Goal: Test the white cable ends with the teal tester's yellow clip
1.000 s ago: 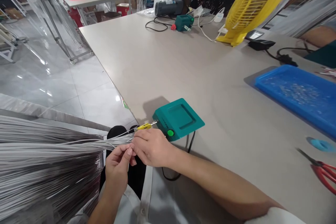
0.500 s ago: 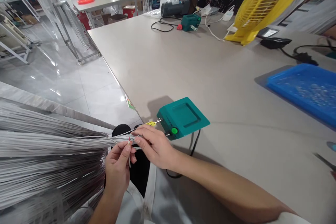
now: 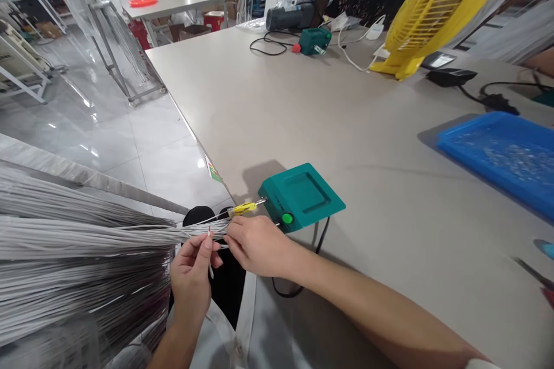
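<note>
A thick bundle of thin white wires runs in from the left toward the table edge. My left hand pinches one white wire with a red tip, bent downward from the bundle's end. My right hand is closed on the ends of the wire bundle, just in front of a small teal box with a green button. A yellow-handled probe is plugged into the box's left side, right above my fingers.
A black cable drops from the teal box over the beige table. A blue tray lies at right, a yellow fan at the back, a second teal box and cords beyond. Scissors tips show at the right edge.
My left hand has drawn one red-tipped wire out of the bundle and down. The right hand shifted slightly along the wire ends. The view has swung a little left.
</note>
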A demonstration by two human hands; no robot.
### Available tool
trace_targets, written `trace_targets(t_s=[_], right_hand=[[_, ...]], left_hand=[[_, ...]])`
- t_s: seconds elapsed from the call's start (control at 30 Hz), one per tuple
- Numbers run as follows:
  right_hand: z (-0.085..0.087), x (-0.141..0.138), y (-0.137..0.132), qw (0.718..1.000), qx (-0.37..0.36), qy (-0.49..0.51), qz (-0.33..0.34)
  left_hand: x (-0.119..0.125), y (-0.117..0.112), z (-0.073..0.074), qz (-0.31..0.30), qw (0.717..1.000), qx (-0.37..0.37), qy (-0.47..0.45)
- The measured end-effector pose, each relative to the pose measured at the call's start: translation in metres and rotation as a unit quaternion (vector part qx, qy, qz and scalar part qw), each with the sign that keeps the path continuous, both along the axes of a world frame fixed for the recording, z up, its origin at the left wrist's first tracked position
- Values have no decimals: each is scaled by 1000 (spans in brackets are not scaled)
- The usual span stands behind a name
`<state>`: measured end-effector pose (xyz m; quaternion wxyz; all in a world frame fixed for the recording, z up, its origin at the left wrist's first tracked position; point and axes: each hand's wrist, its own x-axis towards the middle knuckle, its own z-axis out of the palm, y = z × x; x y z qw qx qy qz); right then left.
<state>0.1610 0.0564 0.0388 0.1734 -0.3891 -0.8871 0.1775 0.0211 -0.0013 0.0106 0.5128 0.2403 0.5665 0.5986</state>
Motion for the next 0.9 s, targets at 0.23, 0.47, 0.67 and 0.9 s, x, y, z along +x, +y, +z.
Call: trace_targets(t_s=[0.23,0.47,0.67,0.9], right_hand=[[1,-1,1,977,-114,181,-5],[-6,6,8,994,30,63,89],[5,8,7,1000,15,-10,20],[4,1,3,991,-50,128,-1]], left_hand=[[-1,1,2,-44,999,12,20],[-8,4,2,-152,980,-10,127],[-16,7,-1,-88,994,-32,50],[-13,7,-2,-118,993,-22,-13]])
